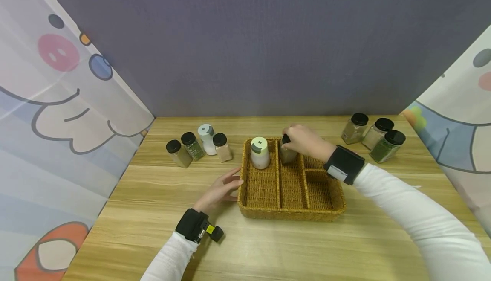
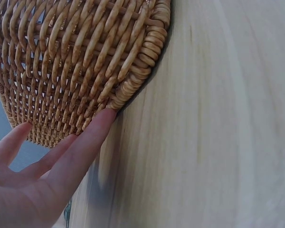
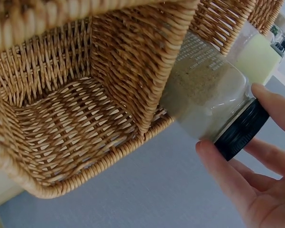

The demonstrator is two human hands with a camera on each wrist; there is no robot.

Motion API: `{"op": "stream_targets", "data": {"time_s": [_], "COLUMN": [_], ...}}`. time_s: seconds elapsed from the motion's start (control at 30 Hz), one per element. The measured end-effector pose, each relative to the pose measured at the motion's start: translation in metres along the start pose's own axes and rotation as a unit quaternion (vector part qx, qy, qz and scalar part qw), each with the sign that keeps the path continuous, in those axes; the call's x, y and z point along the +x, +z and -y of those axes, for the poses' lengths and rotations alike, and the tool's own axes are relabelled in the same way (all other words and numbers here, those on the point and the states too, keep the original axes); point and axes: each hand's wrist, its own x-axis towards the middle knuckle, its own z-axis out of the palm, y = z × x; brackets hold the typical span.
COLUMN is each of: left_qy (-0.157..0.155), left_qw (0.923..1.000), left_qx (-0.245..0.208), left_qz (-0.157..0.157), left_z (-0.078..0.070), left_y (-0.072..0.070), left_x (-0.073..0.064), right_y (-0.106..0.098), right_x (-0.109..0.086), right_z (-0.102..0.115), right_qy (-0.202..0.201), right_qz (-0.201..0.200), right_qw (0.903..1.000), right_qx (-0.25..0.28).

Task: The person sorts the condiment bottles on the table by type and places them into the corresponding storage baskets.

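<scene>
A woven wicker basket (image 1: 287,213) with several compartments stands on the wooden table. My right hand (image 1: 304,139) pinches a spice jar (image 1: 287,156) by its black lid, at the back of the narrow middle compartment. In the right wrist view the clear jar (image 3: 199,95) holds a grey-brown powder, with thumb and fingers on either side of the lid (image 3: 241,129). A white shaker bottle (image 1: 260,158) with a pale green top stands at the back of the left compartment. My left hand (image 1: 218,192) rests against the basket's left side, fingers (image 2: 78,159) extended along the weave.
Left of the basket stand a powder jar (image 1: 180,156), a green herb jar (image 1: 194,148), a white bottle (image 1: 208,143) and a beige jar (image 1: 223,151). Three more black-lidded jars (image 1: 353,131) stand back right. A grey wall (image 1: 245,50) rises behind the table.
</scene>
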Motion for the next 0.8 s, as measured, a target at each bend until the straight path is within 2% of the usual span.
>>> {"op": "stream_targets", "data": {"time_s": [0.33,0.57,0.8], "left_qy": [-0.001,-0.005,-0.001], "left_qw": [1.0,1.0,1.0], "left_qx": [0.001,-0.002,0.004], "left_qz": [-0.001,-0.006,-0.008], "left_z": [-0.003,-0.003,-0.002], "left_y": [0.002,0.002,0.003], "left_x": [-0.001,-0.001,-0.001], "right_y": [0.008,0.012,0.012], "right_x": [0.001,0.0,0.0], "right_z": [-0.001,-0.002,-0.003], "right_qy": [0.016,0.014,0.019], "right_qz": [0.013,0.021,0.02], "right_qw": [0.9997,0.9994,0.9995], "right_qx": [-0.015,-0.023,-0.014]}}
